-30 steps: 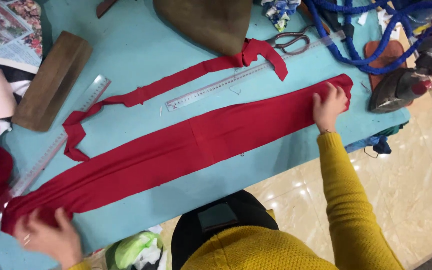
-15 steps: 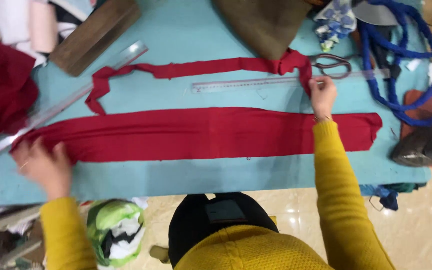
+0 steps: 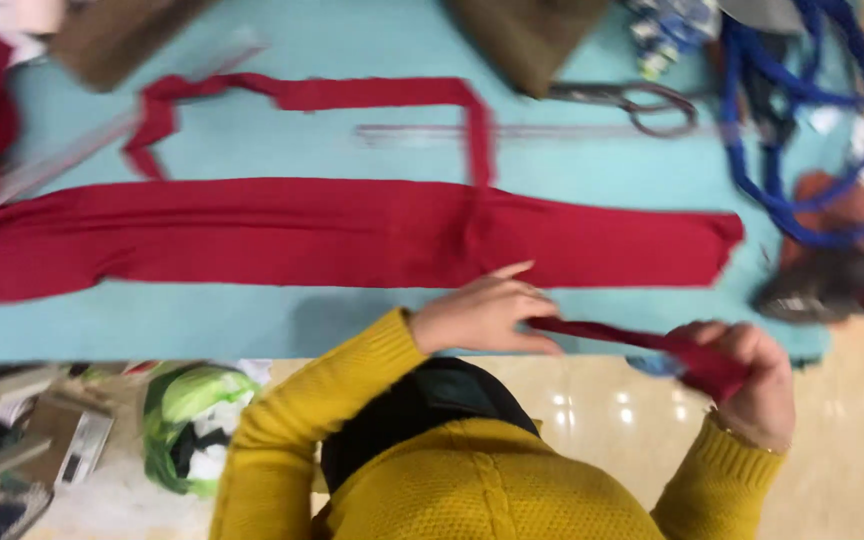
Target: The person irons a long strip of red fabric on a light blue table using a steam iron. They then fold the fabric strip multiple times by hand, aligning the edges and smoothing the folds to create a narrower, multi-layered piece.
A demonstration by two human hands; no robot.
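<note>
A narrow red strip (image 3: pixel 642 342) is stretched between both hands at the table's near edge: the left hand (image 3: pixel 482 318) pinches one end and the right hand (image 3: pixel 747 375) is clenched on the other. Its far run still loops over the wide red cloth (image 3: pixel 252 235), so gathering looks barely begun. Past that lie a ruler (image 3: pixel 552 131) and scissors (image 3: pixel 642 100) on the teal table (image 3: pixel 252 330), with tiled floor (image 3: pixel 852 440) near.

A turquoise table (image 3: pixel 252 330) filled the upper view. Below its near edge lay a glossy beige floor (image 3: pixel 592 410), catching small bright light reflections.
</note>
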